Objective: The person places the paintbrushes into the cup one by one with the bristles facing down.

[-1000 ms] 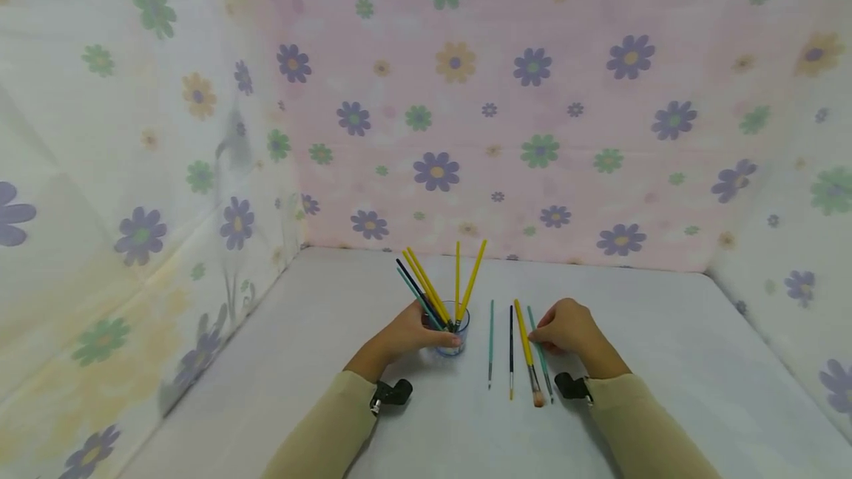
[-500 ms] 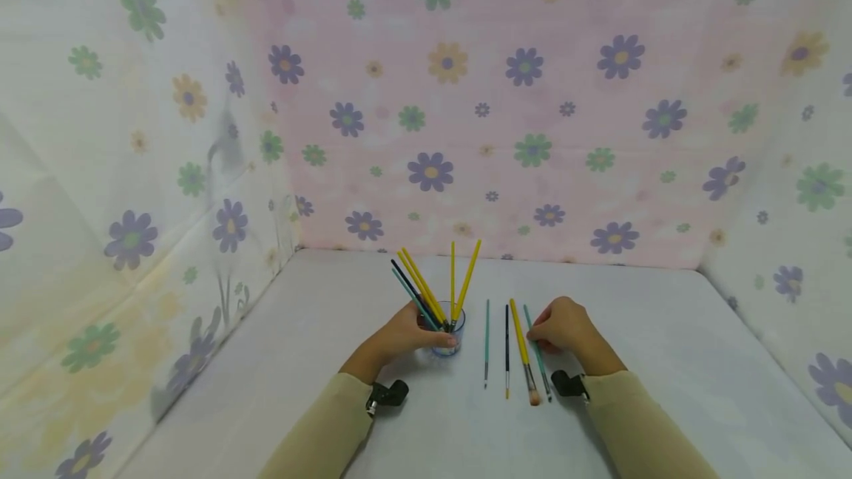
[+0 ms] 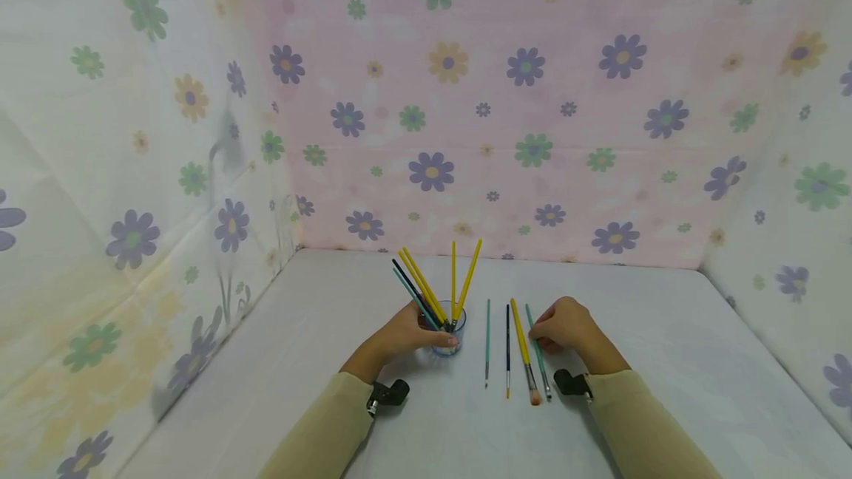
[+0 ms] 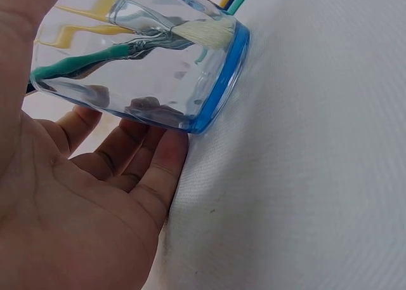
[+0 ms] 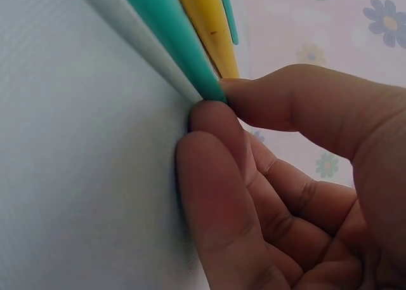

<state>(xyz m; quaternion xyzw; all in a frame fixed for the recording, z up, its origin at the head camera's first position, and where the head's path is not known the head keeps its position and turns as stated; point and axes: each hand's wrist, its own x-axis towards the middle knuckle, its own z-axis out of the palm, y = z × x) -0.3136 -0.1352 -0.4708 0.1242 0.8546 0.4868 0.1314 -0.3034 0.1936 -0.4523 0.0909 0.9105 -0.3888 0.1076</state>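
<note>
In the head view my left hand [image 3: 402,335] holds a clear glass [image 3: 453,346] that stands on the table, its fingers and thumb around the side. The left wrist view shows the blue base [image 4: 222,80] of the glass and bristles inside. Yellow, black and teal brush handles [image 3: 461,293] lean out of the top. Beside the lying brushes, my right hand [image 3: 567,327] pinches a teal paintbrush [image 3: 541,372] between thumb and index finger; the right wrist view shows that brush [image 5: 171,26] close to the cloth, its handle end at the fingertips.
Left of the pinched brush lie a yellow wide-bristled brush [image 3: 521,335], a thin dark brush [image 3: 509,346] and another teal brush [image 3: 488,338], roughly in a row. White cloth [image 3: 466,435] covers the table. Flower-patterned curtains [image 3: 486,191] enclose the back and sides.
The head view has shifted slightly. Both hands keep their grips on the glass and the teal paintbrush, and the lying brushes stay in place.
</note>
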